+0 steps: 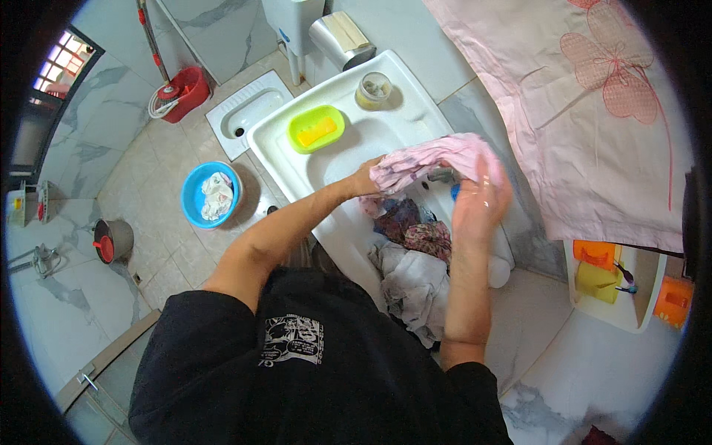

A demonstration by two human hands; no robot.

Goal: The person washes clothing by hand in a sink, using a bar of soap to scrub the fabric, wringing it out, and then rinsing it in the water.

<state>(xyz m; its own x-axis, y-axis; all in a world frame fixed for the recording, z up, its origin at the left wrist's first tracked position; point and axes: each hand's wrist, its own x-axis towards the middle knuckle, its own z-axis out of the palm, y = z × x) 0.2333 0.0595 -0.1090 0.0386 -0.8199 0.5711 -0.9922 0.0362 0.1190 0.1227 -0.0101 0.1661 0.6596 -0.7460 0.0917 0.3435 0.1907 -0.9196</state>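
Note:
A wet pink cloth (425, 158) is stretched between my two hands above the white sink (347, 150). My left hand (368, 177) grips its left end. At the other end, my right hand (483, 197) holds the bunched fabric and looks slightly blurred. Beneath the cloth, a dark patterned garment (397, 218) and a flowered garment (428, 239) lie in the sink. A heap of whitish-grey cloth (414, 281) lies nearer my body. Part of a blue object (455, 192) shows beside my right wrist.
On the sink's ledge stand a lime-green dish (295, 136) with a yellow bar and a glass jar (372, 92). A blue basin (192, 192) holds white cloth on the floor. A pink curtain (534, 111) hangs at right. A red mop bucket (192, 92) stands beyond the squat toilet (245, 119).

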